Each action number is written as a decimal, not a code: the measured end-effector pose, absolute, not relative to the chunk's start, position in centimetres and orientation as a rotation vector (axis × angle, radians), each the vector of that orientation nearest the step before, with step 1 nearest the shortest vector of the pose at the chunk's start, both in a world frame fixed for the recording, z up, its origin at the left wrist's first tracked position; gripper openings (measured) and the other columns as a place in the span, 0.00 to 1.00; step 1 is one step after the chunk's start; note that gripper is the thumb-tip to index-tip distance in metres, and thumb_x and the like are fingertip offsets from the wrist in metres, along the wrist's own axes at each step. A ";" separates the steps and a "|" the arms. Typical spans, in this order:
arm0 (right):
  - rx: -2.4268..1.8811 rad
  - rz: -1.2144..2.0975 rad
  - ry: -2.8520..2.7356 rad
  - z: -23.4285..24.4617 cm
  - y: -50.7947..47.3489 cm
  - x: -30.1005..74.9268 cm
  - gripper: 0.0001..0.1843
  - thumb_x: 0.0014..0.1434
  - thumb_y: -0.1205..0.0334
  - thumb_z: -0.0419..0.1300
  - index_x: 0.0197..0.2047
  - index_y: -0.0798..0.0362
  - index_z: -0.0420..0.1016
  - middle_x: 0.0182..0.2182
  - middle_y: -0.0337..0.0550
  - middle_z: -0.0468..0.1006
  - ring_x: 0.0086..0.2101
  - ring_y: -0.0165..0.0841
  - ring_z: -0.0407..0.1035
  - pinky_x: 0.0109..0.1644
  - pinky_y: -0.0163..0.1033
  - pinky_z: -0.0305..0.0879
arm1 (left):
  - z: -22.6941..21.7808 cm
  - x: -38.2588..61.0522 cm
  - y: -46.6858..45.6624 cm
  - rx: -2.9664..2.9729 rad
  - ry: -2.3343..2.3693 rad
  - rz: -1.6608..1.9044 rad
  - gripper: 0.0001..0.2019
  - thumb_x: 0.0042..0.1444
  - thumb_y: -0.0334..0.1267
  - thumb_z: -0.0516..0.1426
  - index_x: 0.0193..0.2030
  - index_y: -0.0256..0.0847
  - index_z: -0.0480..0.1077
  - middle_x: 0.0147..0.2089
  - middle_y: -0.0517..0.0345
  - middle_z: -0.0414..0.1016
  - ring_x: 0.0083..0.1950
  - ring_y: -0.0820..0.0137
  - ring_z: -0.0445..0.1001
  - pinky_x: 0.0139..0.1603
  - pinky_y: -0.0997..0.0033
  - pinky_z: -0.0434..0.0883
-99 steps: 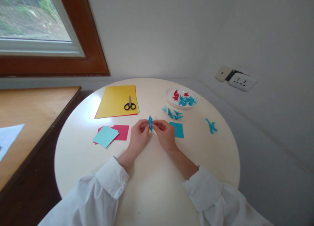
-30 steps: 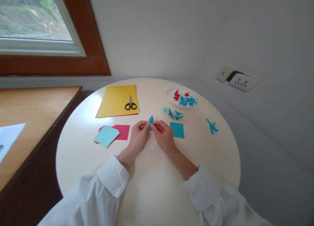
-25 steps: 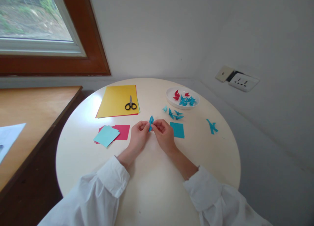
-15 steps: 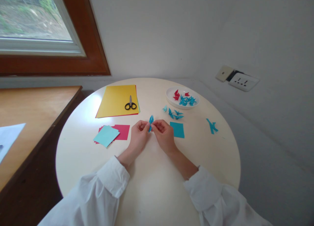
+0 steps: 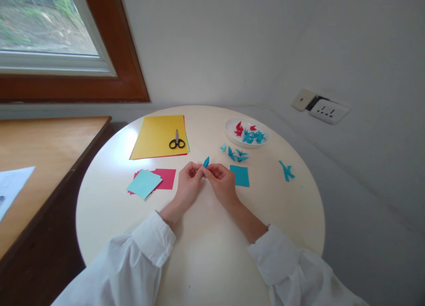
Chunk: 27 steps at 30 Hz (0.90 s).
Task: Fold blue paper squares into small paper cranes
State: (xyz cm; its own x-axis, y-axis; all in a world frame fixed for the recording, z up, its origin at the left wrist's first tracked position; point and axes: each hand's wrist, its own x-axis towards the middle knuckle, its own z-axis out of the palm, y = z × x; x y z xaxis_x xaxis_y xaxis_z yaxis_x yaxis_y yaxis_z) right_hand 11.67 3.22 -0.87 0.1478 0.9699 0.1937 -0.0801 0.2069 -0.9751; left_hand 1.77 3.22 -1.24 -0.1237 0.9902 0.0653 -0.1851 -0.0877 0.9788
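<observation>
A slim piece of folded blue paper (image 5: 206, 161) sits between the hands, held just above the middle of the round white table (image 5: 212, 257). The left hand (image 5: 190, 177) and the right hand (image 5: 222, 178) are together, fingertips pinched on it from either side. On a white sheet (image 5: 13, 186) at the far left there is a dark mark, too blurred to make out. The blue piece looks narrow and tapered — its pointed tip rises clear of the fingers, leaning slightly right, while thumbs and fingertips hide much of its lower part. Just beside the right hand lies a flat blue square (image 5: 242, 176); beyond it, small blue folded birds (image 5: 240, 156) rest near a white plate (image 5: 229, 135).
</observation>
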 end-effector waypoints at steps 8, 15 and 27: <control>-1.071 1.001 -1.104 -0.9 3.3 11.7 0.10 0.43 0.57 0.64 0.25 0.55 0.71 0.22 0.39 0.75 0.24 0.30 0.68 0.31 0.37 0.68 | -1.0 1.9 3.3 0.956 0.973 1.437 0.09 0.42 0.39 0.63 0.25 0.37 0.68 0.23 0.62 0.71 0.27 0.76 0.67 0.33 0.75 0.63; -1.082 0.967 -1.113 -0.7 3.4 11.8 0.07 0.43 0.59 0.60 0.23 0.54 0.70 0.21 0.37 0.73 0.24 0.29 0.67 0.31 0.36 0.66 | -1.0 1.8 3.2 1.090 1.053 1.419 0.08 0.44 0.38 0.62 0.25 0.36 0.69 0.25 0.60 0.72 0.29 0.75 0.68 0.33 0.74 0.63; -1.064 0.984 -1.104 -0.8 3.6 12.1 0.07 0.43 0.59 0.60 0.23 0.54 0.70 0.20 0.36 0.73 0.23 0.28 0.66 0.29 0.35 0.65 | -0.3 1.7 3.2 0.762 0.847 1.360 0.11 0.36 0.38 0.67 0.22 0.35 0.71 0.22 0.61 0.72 0.26 0.78 0.68 0.32 0.77 0.64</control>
